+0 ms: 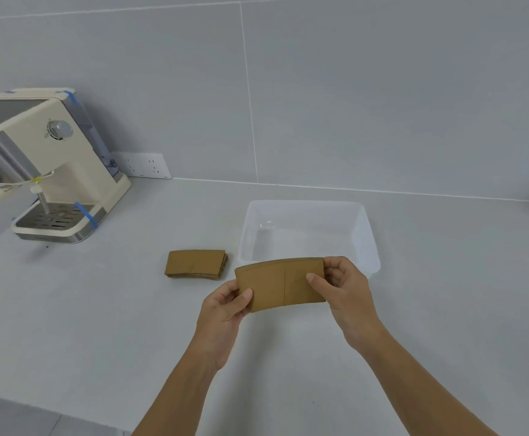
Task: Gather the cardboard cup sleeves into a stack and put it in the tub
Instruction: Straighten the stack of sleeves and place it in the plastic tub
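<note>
A flat brown cardboard cup sleeve [280, 286] is held up above the counter between both hands. My left hand [225, 309] pinches its lower left corner and my right hand [340, 284] grips its right end. A small stack of cardboard sleeves [195, 264] lies flat on the counter to the left, apart from both hands. The clear plastic tub [367, 234] stands just behind the held sleeve with nothing visible inside it.
A cream espresso machine [46, 165] with blue tape strips stands at the back left. A white wall socket [145, 165] sits beside it. Grey tiled wall rises behind the grey counter [99, 325]. The counter's front edge runs along the lower left.
</note>
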The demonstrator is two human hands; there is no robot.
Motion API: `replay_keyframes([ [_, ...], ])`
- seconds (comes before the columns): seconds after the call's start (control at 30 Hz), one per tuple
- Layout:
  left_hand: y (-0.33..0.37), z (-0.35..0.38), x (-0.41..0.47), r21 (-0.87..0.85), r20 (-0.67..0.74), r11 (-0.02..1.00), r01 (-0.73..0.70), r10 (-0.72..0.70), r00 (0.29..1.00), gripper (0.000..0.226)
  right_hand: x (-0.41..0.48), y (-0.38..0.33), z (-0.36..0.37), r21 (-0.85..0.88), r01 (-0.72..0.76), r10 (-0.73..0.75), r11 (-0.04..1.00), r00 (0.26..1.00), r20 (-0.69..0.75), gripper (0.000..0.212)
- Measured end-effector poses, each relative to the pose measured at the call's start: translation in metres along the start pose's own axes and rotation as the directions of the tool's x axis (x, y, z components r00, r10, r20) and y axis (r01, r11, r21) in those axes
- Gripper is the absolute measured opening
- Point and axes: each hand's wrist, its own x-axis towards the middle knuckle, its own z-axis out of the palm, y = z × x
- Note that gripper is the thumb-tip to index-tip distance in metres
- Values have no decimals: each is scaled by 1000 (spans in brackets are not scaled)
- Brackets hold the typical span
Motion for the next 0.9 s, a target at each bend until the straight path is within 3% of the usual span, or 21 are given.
replay_keyframes([
  [0.17,20,-22,7,-44,-81,998,-35,31,996,23,11,-4,33,7,-17,16,1000,999,44,15],
  [0.5,72,-84,52,115,-158,992,-43,61,986,16,39,-14,117,-206,-51,57,977,998,21,7],
  [0.7,87,-113,83,190,-266,980,63,-10,964,12,57,-11,162,-311,-136,138,941,990,-14,15],
  [0.9,87,-133,106,356,-266,920,163,-67,962,16,78,3,187,-373,-237,226,897,971,-75,20],
])
